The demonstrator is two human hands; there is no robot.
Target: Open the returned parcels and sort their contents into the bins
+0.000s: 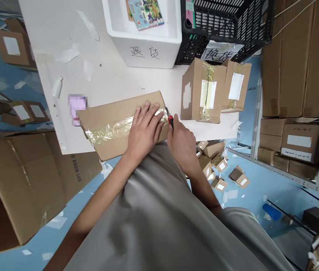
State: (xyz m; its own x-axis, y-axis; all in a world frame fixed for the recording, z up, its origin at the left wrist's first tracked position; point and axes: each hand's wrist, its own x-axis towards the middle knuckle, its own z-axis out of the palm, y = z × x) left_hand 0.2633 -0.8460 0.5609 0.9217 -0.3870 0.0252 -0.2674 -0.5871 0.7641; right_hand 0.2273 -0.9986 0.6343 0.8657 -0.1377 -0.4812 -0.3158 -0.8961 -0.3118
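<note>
Tape seam (114, 130) runs leftward from your right hand (182, 141), fisted on the cutter (170, 119); left hand (145, 130) flat, open on the box (114, 116).

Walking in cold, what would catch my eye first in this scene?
Probably the flat cardboard box sealed with clear tape at the white table's near edge: the left hand presses flat on it while the right hand holds a red-handled cutter at its end. Behind stand a white foam bin with handwritten characters and a black crate.
</note>
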